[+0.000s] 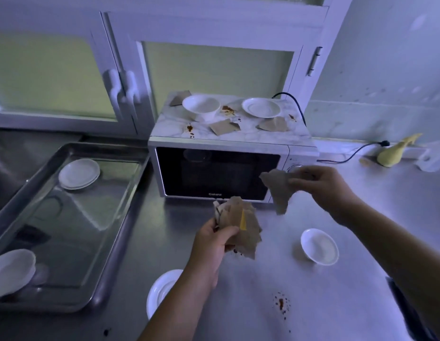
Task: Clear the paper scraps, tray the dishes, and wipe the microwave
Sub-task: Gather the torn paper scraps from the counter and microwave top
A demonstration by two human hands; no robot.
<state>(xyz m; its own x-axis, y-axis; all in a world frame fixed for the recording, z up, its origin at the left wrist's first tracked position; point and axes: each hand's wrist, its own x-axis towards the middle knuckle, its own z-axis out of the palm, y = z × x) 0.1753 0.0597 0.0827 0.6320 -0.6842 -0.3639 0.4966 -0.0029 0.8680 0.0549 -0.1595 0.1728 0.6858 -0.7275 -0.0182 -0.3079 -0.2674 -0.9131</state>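
Note:
My left hand [212, 239] grips a bunch of brown paper scraps [241, 223] above the steel counter, in front of the microwave [214, 173]. My right hand [322, 184] pinches one more brown scrap [278, 189] near the microwave's dial. On the stained microwave top lie three scraps [223, 126], a white bowl [201, 107] and a white plate [261, 108]. A small bowl [319, 246] and a plate [162, 290] sit on the counter. The metal tray [120, 217] at left holds stacked plates [79, 174] and a bowl [12, 271].
A yellow cloth [396, 152] lies at the back right by the wall, beside a black power cable [349, 155]. Brown sauce spots [280, 303] mark the counter near me. White cabinet doors [125, 89] stand behind the tray. A dark object [405, 311] sits at the right counter edge.

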